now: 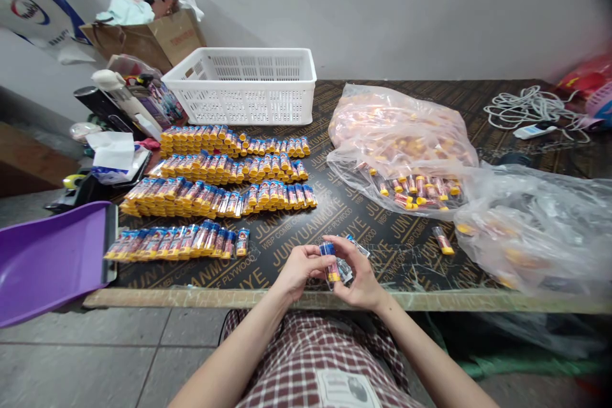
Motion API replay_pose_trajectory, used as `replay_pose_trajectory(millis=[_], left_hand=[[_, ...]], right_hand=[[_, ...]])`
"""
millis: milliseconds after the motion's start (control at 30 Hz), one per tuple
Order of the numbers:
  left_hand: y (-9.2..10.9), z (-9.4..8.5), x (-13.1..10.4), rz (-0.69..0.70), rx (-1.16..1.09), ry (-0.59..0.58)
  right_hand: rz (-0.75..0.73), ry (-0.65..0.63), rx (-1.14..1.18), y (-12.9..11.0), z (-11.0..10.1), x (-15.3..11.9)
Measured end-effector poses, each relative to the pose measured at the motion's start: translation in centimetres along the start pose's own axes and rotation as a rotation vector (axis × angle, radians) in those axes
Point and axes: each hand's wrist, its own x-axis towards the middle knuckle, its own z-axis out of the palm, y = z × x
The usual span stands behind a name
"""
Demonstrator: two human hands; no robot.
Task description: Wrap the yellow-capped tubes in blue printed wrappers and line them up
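Near the table's front edge, a small tube (329, 262) with a blue top and a yellow end is held between both hands. My left hand (302, 269) pinches it from the left with thumb and fingers. My right hand (359, 273) grips the same tube from the right, fingers curved around its top and bottom. Small printed packets or labels (345, 269) lie on the table, partly hidden behind my right hand. Rows of similar blue-and-yellow tubes (174, 242) are lined up at the left. A single tube (442, 240) with a yellow end lies to the right.
A white plastic basket (248, 102) stands behind the rows. Clear bags (401, 134) of tubes lie right of centre, with another plastic bag (535, 229) at the right. A purple dustpan (52, 255) is at the far left; a coiled white cable (526, 108) lies back right.
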Motion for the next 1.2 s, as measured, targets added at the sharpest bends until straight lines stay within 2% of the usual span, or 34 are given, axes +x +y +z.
replay_pose_trajectory(millis=[133, 200, 267, 333, 400, 433, 533, 633, 700, 767, 800, 867, 933, 1000, 1100, 1200], left_hand=[[-0.3, -0.5, 0.6, 0.030, 0.014, 0.004], [-0.5, -1.2, 1.4, 0.117, 0.119, 0.071], [-0.9, -2.1, 2.1, 0.256, 0.432, 0.218], [-1.5, -2.9, 2.7, 0.371, 0.869, 0.356], [-2.2, -3.5, 3.0, 0.411, 1.201, 0.398], [-2.5, -3.7, 3.1, 0.409, 1.289, 0.394], [-3.4, -4.1, 3.5, 0.405, 1.346, 0.376], [-3.6, -4.3, 3.7, 0.434, 1.274, 0.370], [-3.5, -4.3, 3.6, 0.454, 1.181, 0.346], [-3.4, -4.3, 3.5, 0.474, 1.041, 0.329], [-3.3, -4.3, 3.4, 0.482, 0.955, 0.334], [-3.1, -4.5, 3.5, 0.467, 0.772, 0.345], [-2.9, -4.9, 3.7, 0.420, 0.620, 0.346], [-2.8, -5.2, 3.9, 0.375, 0.508, 0.349], [-2.4, -5.2, 3.9, 0.304, 0.321, 0.368], [-1.6, -4.5, 3.8, 0.202, 0.085, 0.359]], right_hand=[[-0.009, -0.013, -0.040, -0.2, -0.3, 0.6], [-0.049, 0.002, -0.096, 0.1, -0.8, 2.2], [-0.105, 0.051, -0.148, 0.9, -1.3, 5.1], [-0.139, 0.092, -0.202, 2.2, -1.4, 8.9], [-0.129, 0.059, -0.290, 3.8, -1.0, 12.8], [-0.122, 0.012, -0.337, 4.6, -0.6, 14.6], [-0.128, -0.060, -0.392, 6.8, 0.9, 18.2], [-0.130, -0.113, -0.436, 7.7, 1.9, 19.0], [-0.126, -0.153, -0.474, 7.6, 1.7, 18.5], [-0.120, -0.147, -0.539, 7.4, 0.4, 17.3], [-0.093, -0.100, -0.592, 7.5, -0.7, 16.4], [0.028, 0.081, -0.726, 7.8, -3.4, 13.9], [0.210, 0.309, -0.849, 8.3, -6.7, 10.4], [0.347, 0.463, -0.919, 8.8, -10.1, 6.1], [0.504, 0.625, -0.991, 9.1, -14.1, -0.2], [0.586, 0.665, -0.996, 9.1, -16.1, -4.4]])
